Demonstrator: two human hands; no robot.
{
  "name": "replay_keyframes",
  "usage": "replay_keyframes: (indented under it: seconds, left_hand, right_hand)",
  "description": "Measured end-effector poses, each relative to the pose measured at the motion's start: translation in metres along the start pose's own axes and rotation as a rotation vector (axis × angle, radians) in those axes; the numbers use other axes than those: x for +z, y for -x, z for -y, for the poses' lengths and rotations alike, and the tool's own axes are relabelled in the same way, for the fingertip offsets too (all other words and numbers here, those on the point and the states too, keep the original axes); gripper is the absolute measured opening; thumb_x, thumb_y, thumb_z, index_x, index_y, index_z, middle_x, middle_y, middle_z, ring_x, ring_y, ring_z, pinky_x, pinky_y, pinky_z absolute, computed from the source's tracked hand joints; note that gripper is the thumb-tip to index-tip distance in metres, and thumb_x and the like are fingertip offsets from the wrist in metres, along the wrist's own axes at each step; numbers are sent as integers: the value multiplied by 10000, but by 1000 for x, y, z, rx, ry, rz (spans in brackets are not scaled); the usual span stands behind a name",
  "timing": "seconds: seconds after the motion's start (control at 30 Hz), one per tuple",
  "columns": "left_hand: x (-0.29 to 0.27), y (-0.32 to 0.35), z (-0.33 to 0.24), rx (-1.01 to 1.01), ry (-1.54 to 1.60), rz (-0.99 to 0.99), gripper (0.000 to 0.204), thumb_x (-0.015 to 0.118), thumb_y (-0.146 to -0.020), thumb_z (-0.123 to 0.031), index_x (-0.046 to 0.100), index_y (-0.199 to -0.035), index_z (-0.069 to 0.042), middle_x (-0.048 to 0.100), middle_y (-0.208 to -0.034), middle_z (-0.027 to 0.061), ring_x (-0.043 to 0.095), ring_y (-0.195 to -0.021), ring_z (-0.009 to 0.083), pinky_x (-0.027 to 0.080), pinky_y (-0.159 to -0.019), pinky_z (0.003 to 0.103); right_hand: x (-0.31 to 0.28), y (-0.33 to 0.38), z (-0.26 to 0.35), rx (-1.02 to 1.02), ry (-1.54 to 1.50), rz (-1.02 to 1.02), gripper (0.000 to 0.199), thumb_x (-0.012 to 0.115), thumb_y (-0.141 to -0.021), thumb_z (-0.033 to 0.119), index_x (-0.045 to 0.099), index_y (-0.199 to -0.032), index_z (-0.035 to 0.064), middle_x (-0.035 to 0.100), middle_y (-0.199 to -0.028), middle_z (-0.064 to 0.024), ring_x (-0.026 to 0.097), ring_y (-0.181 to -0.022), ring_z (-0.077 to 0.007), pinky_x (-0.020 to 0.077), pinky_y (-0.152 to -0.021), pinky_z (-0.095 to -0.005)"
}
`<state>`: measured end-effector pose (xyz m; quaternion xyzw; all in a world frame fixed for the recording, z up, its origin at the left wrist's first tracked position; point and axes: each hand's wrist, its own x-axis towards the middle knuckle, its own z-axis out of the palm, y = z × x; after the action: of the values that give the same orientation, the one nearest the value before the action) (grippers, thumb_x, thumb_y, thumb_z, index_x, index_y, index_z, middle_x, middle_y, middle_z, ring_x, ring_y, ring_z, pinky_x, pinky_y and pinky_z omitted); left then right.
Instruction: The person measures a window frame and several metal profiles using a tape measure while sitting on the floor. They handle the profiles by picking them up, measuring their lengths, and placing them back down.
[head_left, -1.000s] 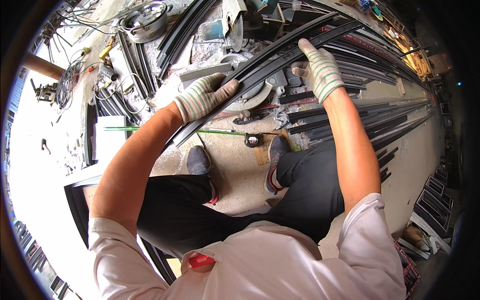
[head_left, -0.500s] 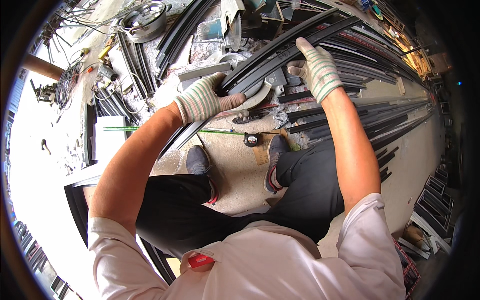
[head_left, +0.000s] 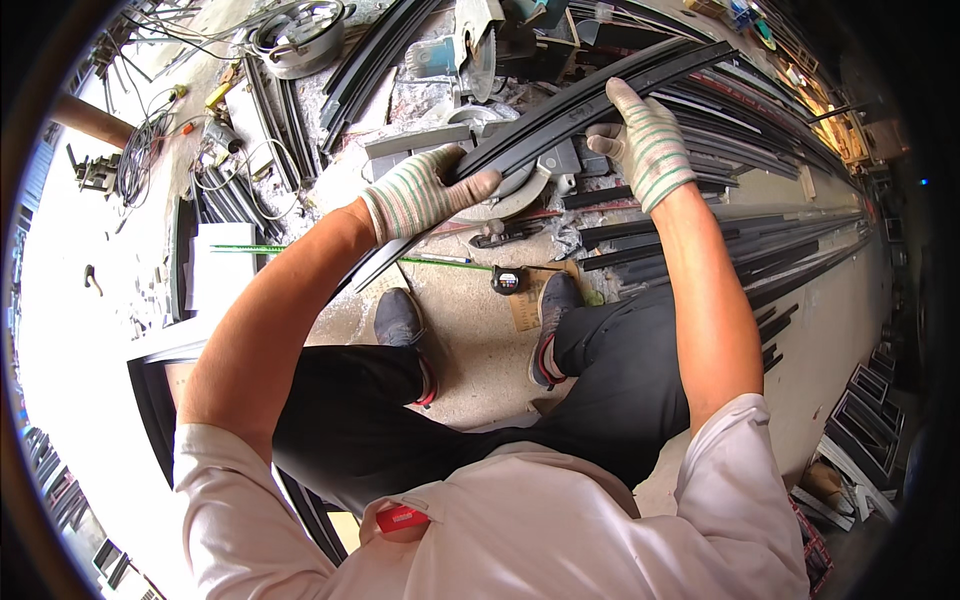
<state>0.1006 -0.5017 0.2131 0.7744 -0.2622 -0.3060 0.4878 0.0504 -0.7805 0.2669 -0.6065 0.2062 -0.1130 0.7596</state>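
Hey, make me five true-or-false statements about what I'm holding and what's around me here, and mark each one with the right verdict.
1. The left hand has long black grooved strips between its thumb and fingers. True.
2. The right hand is bare. False: it wears a pale knit glove with green stripes.
3. A grey toothed metal saw blade shows beyond the strips. True.
4. The small black tape measure lies outside the right shoe. False: it lies toward the inner side, between the two dark shoes.
5. The round grey metal pot stands at the picture's lower right. False: it stands at the upper left.
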Motion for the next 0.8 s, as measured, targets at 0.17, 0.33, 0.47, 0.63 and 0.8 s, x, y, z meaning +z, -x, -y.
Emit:
replay_keyframes:
  seconds: [0.17,0.33,0.47,0.63,0.8]
  left_hand:
    - [-2,4,-6,32,-133,23,826,830,-831,-425,496,-1392,82,667,-1239,205,629,-1155,220,504,-1006,329]
    - [0,-1,1,58,-255,28,540,767,-895,-264,563,-1289,45,687,-1013,145,635,-922,165,531,-847,311]
    - [3,1,3,129,-298,18,319,705,-937,-204,603,-1155,6,566,-777,54,504,-714,143,476,-676,320]
    - [4,5,4,217,-317,7,287,687,-946,-195,601,-1131,6,542,-755,62,491,-695,142,464,-650,327]
    - [4,0,14,325,-367,-51,261,681,-957,-194,597,-1101,7,547,-753,54,487,-708,122,457,-642,323]
  right_hand:
    - [3,-2,-4,-8,-27,19,319,726,-943,255,551,-1082,28,608,-964,-83,661,-600,-225,593,-464,-294]
    - [7,-2,-6,-18,-62,11,337,726,-944,274,581,-1109,18,636,-1016,-93,675,-600,-218,603,-465,-287]
    - [8,-1,-1,-1,24,50,287,751,-927,304,624,-1049,77,653,-923,-50,675,-690,-191,593,-560,-283]
    - [17,-3,-9,-86,-118,57,281,744,-932,313,645,-1045,75,699,-939,-79,688,-900,-210,589,-835,-377]
    - [14,-9,-9,-75,-223,206,283,719,-951,324,649,-1048,67,703,-1014,-103,683,-989,-258,540,-959,-429]
